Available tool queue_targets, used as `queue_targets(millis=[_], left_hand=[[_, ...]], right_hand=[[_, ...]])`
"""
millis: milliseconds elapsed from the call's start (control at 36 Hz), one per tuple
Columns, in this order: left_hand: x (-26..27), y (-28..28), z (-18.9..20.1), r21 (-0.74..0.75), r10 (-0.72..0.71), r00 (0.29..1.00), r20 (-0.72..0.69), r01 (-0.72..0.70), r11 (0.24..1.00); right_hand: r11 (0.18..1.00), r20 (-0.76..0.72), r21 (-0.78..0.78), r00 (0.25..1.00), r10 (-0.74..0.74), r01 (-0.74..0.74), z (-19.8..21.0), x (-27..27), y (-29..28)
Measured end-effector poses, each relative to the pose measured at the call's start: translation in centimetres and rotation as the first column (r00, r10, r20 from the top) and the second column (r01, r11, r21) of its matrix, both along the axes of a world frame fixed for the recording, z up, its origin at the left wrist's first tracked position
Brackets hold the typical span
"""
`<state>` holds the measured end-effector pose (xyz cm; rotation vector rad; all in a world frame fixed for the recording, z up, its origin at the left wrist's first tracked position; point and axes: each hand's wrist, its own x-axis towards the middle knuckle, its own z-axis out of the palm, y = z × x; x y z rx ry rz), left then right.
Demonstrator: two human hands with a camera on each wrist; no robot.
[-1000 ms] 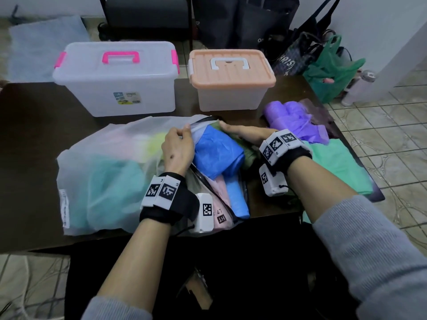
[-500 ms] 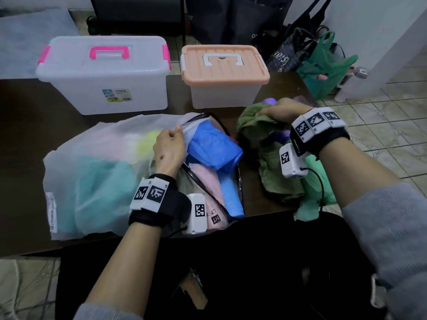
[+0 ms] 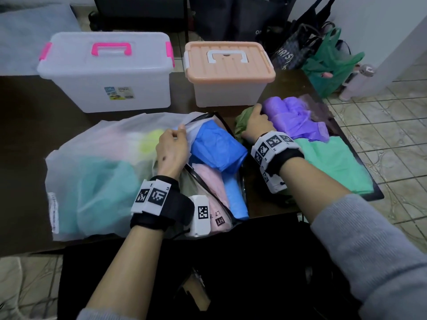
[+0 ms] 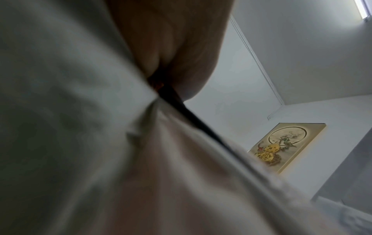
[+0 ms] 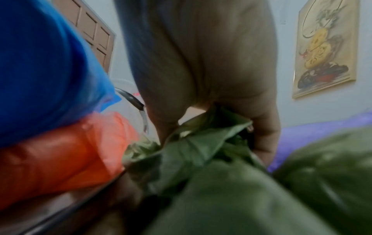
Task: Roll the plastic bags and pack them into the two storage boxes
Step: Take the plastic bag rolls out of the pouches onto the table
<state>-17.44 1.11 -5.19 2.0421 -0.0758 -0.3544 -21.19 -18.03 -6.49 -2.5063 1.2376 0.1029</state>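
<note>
1. Plastic bags lay heaped along the near edge of the table [image 3: 27,107], the largest a frosted white bag [image 3: 97,181] at the near left with teal and yellow shapes showing through it.
2. The clear box [image 3: 104,88] with pink handle stood at the far edge, lid on; the peach-lidded box [image 3: 228,88] stood just beside it to the right, also closed.
3. A mint bag [image 3: 335,167] lay flat at the near right corner, touching a purple bag [image 3: 298,116] behind it.
4. A blue bag [image 3: 217,146] rested in the middle over a pink bag [image 3: 210,183], both inside a dark-rimmed clear pouch.
5. The left hand [image 3: 171,151] pinched the white bag's open edge between thumb and fingers.
6. The right hand [image 3: 256,125] had its fingers curled tight around a bunched olive bag [image 5: 201,159], between the blue and purple bags.
</note>
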Motion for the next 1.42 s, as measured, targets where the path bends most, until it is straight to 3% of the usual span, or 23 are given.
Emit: queue_targets(millis=[333, 472, 611, 694, 778, 861, 972, 1167, 1222, 1333, 1417], left_hand=[[0.1, -0.1, -0.2, 0.009, -0.005, 1.0, 0.014, 0.005, 1.0], [0.2, -0.1, -0.4, 0.008, -0.01, 1.0, 0.022, 0.01, 1.0], [0.3, -0.1, -0.4, 0.011, -0.015, 0.999, 0.029, 0.015, 1.0], [0.3, -0.1, -0.6, 0.026, -0.018, 0.999, 0.032, 0.017, 1.0], [0.4, 0.0, -0.7, 0.029, -0.016, 0.999, 0.033, 0.015, 0.999], [0.4, 0.0, -0.6, 0.04, -0.019, 0.999, 0.045, 0.017, 0.999], [0.4, 0.0, -0.6, 0.054, -0.029, 0.999, 0.043, 0.027, 0.998], [0.5, -0.1, -0.8, 0.06, -0.011, 0.999, 0.037, 0.009, 0.998], [0.7, -0.1, -1.0, 0.052, -0.007, 0.999, 0.042, 0.004, 0.999], [0.8, -0.1, -1.3, 0.048, -0.004, 0.999, 0.043, 0.002, 0.999], [0.8, 0.0, -1.4, 0.027, -0.004, 0.999, 0.044, 0.003, 1.0]], right_hand=[[0.948, -0.028, -0.312, 0.997, -0.073, 0.061, 0.5, 1.1, -2.8], [0.991, -0.032, -0.118, 0.997, -0.07, 0.066, 2.6, 0.2, -3.3], [0.995, 0.235, -0.102, 0.971, 0.034, -0.01, 5.6, -1.3, -0.8], [0.981, 0.328, -0.048, 0.925, 0.192, -0.186, 6.5, -2.0, 1.8], [0.899, 0.197, 0.177, 0.91, 0.366, -0.4, 6.5, -2.7, 4.4], [0.837, 0.046, 0.295, 0.882, 0.469, -0.461, 5.8, -2.9, 6.1], [0.887, -0.046, 0.229, 0.906, 0.421, -0.4, 4.9, -2.3, 7.0], [0.92, -0.047, 0.123, 0.924, 0.38, -0.372, 4.6, -2.6, 7.8], [0.933, 0.014, 0.094, 0.937, 0.348, -0.348, 4.5, -3.4, 7.6], [0.954, 0.275, 0.172, 0.942, 0.192, -0.244, 4.9, -5.7, 6.4], [0.967, 0.325, 0.196, 0.941, 0.094, -0.164, 6.1, -7.9, 4.6]])
